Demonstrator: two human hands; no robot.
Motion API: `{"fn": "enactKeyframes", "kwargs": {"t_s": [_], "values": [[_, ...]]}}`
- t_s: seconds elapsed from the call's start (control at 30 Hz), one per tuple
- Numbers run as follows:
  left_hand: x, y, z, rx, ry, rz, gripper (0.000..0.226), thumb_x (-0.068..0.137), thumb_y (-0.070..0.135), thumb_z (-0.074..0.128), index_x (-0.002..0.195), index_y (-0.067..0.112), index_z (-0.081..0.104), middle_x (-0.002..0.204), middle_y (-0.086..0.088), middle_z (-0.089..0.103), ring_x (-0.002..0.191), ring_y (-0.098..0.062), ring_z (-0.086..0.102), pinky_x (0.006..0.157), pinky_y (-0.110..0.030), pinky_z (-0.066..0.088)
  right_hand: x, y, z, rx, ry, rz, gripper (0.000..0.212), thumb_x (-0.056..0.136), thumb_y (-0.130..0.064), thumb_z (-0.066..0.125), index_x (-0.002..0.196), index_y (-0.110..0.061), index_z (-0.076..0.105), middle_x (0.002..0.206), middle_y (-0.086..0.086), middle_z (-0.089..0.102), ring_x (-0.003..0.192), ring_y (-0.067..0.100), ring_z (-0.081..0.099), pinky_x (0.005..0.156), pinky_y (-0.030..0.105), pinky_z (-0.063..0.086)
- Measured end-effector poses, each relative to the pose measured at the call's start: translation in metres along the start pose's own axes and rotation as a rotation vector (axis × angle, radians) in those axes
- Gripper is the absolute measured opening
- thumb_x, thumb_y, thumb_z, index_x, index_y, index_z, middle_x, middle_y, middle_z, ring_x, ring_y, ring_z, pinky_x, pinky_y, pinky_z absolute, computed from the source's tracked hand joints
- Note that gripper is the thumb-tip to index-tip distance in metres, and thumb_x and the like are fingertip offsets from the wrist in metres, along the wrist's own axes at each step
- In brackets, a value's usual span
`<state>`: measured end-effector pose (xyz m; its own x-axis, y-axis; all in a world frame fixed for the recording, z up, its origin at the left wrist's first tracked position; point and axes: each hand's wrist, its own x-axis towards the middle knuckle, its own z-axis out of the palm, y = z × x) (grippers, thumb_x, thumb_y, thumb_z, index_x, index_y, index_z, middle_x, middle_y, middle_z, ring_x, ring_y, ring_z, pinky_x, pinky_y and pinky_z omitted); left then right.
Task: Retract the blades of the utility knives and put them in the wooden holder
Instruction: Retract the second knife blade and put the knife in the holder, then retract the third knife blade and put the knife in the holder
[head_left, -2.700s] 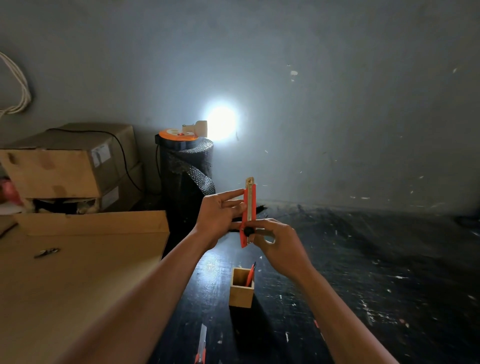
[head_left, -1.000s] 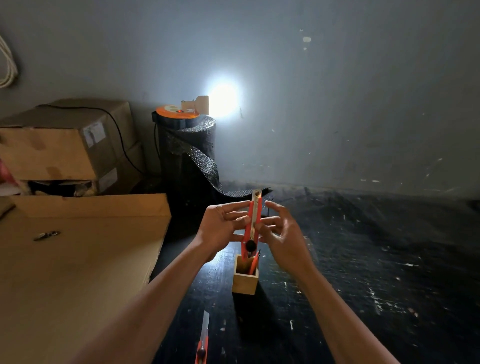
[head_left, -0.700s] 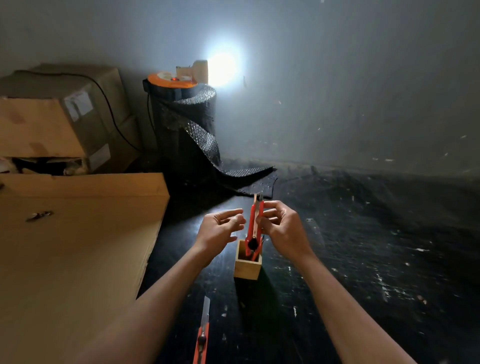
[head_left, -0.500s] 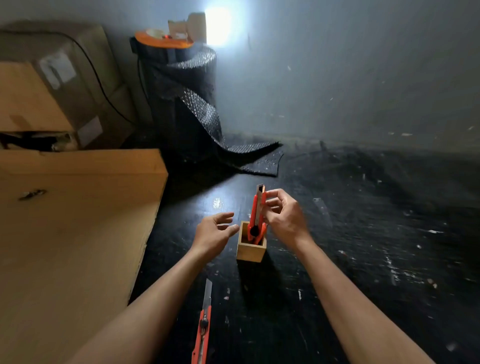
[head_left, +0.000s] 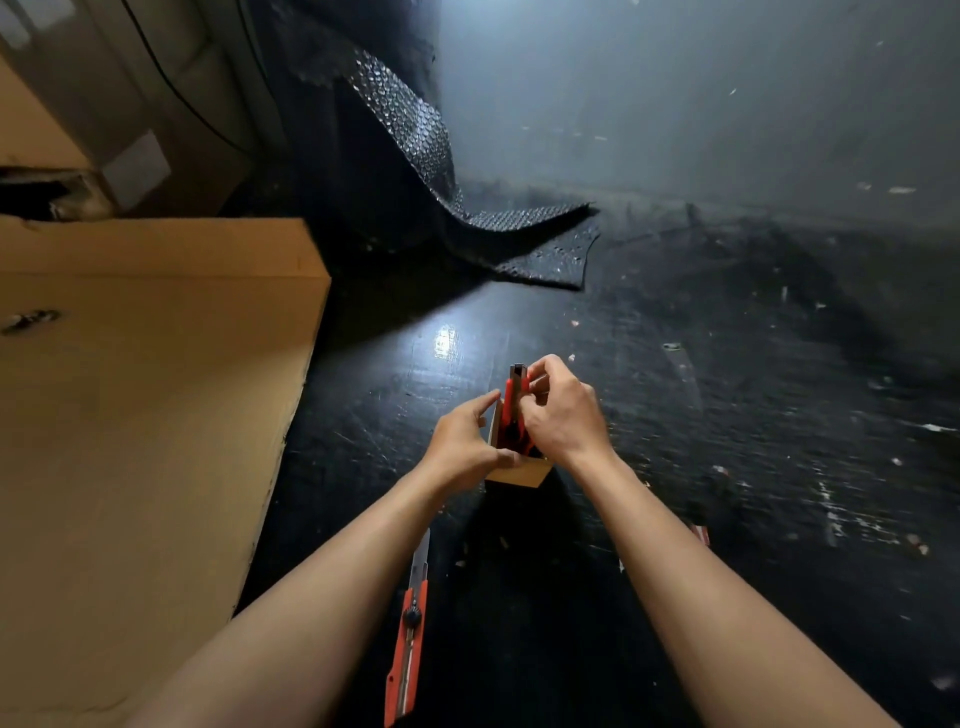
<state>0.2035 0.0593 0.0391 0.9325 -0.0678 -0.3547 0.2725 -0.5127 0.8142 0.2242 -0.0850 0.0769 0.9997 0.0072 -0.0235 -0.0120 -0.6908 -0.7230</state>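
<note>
While the right hand (head_left: 563, 415) pinches the upper end of a red utility knife (head_left: 514, 400), the knife stands nearly upright with its lower end already inside the wooden holder (head_left: 519, 473) on the black tabletop (head_left: 727, 415). Its fingers are curled closed around the red handle near the top; no blade shows beyond the metal tip, so it looks retracted. The left hand (head_left: 465, 447) is loosely cupped against the holder's left side, fingers partly open, thumb near the rim; whether it grips the wood or only rests against it I cannot tell. More red shows inside the holder beside this knife, though what it belongs to is hidden by the hands.

A second utility knife (head_left: 410, 634) lies flat on the tabletop near the left forearm, well apart from the holder, with its bare blade (head_left: 422, 556) extended towards the holder. A small red piece (head_left: 701, 534) peeks out beside the right forearm; what it is I cannot tell.

These knives are probably light, stiff and narrow, with smooth plastic sides that could slip. The lying one is best taken by the red handle around its black slider, fingers clear of the exposed edge. The holder looks small and light, and would likely tip if bumped, so steadying it is sensible.
</note>
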Motion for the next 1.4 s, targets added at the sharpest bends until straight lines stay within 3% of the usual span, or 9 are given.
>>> {"fn": "enactKeyframes", "kwargs": {"t_s": [0.13,0.43,0.53,0.73,0.87,0.97,1.1,1.23,1.4], "values": [[0.002,-0.003,0.002,-0.05,-0.001,0.0,0.098,0.068,0.014,0.093,0.153,0.022,0.045,0.153,-0.003,0.053,0.136,-0.024,0.056,0.107,-0.04,0.049,0.004,0.006,0.005,-0.061,-0.005,0.057,0.007,0.094,-0.017,0.062,0.1,-0.014,0.062,0.088,0.006,0.072,0.077,0.025,0.065,0.052,0.026,0.042],[-0.005,0.001,0.001,-0.051,0.039,0.002,0.086,0.072,0.009,0.091,0.148,0.017,0.051,0.148,-0.006,0.059,0.134,-0.027,0.058,0.108,-0.043,0.047,0.001,-0.004,-0.013,-0.077,0.038,0.04,0.029,0.092,-0.002,0.055,0.119,-0.009,0.063,0.108,0.012,0.072,0.1,0.028,0.067,0.085,0.04,0.057],[-0.018,0.001,-0.004,-0.048,0.068,0.004,0.085,0.074,0.009,0.089,0.149,0.013,0.049,0.149,-0.008,0.057,0.132,-0.026,0.06,0.106,-0.041,0.05,-0.012,-0.011,-0.026,-0.131,0.085,-0.035,0.034,0.089,0.001,0.055,0.12,-0.01,0.063,0.112,0.013,0.072,0.104,0.029,0.068,0.087,0.047,0.059],[-0.066,-0.019,-0.015,0.06,0.167,0.034,0.073,0.078,0.018,0.087,0.144,0.013,0.056,0.141,-0.007,0.065,0.125,-0.021,0.065,0.104,-0.039,0.053,-0.059,-0.028,-0.035,-0.155,0.091,-0.139,0.024,0.092,-0.01,0.059,0.116,-0.011,0.065,0.106,0.01,0.073,0.095,0.025,0.07,0.08,0.043,0.061],[-0.111,-0.046,-0.018,0.136,0.202,0.003,0.057,0.083,0.017,0.082,0.137,0.012,0.064,0.13,-0.006,0.072,0.116,-0.018,0.069,0.102,-0.033,0.055,-0.097,-0.032,-0.014,-0.153,-0.059,-0.109,0.015,0.093,-0.015,0.059,0.107,-0.013,0.065,0.099,0.007,0.073,0.088,0.023,0.069,0.079,0.042,0.062],[-0.141,-0.069,-0.019,0.182,0.21,-0.049,0.049,0.084,0.015,0.079,0.132,0.012,0.068,0.126,-0.005,0.074,0.114,-0.017,0.07,0.099,-0.028,0.055,-0.128,-0.029,0.012,-0.175,-0.182,-0.051,0.022,0.094,-0.019,0.061,0.115,-0.015,0.065,0.107,0.006,0.072,0.094,0.021,0.069,0.086,0.042,0.06],[-0.176,-0.1,-0.013,0.18,0.165,-0.15,0.051,0.085,0.018,0.079,0.133,0.011,0.066,0.128,-0.006,0.073,0.115,-0.017,0.069,0.096,-0.026,0.053,-0.171,-0.02,0.053,-0.227,-0.335,0.061,0.03,0.095,-0.025,0.062,0.125,-0.018,0.064,0.119,0.007,0.072,0.103,0.022,0.069,0.089,0.042,0.059],[-0.198,-0.125,0.0,0.151,0.097,-0.226,0.046,0.086,0.016,0.077,0.13,0.012,0.067,0.121,-0.005,0.075,0.099,-0.009,0.067,0.088,-0.02,0.052,-0.205,-0.013,0.084,-0.221,-0.495,0.183,0.027,0.093,-0.024,0.061,0.12,-0.018,0.066,0.114,0.006,0.071,0.1,0.023,0.069,0.088,0.043,0.059],[-0.209,-0.141,0.012,0.044,0.069,-0.324,0.049,0.091,0.007,0.071,0.139,0.01,0.06,0.128,-0.007,0.071,0.116,-0.018,0.068,0.092,-0.023,0.05,-0.237,0.003,0.11,-0.044,-0.662,0.37,0.023,0.094,-0.025,0.064,0.117,-0.02,0.067,0.1,0.001,0.073,0.087,0.018,0.073,0.083,0.043,0.062]]}}
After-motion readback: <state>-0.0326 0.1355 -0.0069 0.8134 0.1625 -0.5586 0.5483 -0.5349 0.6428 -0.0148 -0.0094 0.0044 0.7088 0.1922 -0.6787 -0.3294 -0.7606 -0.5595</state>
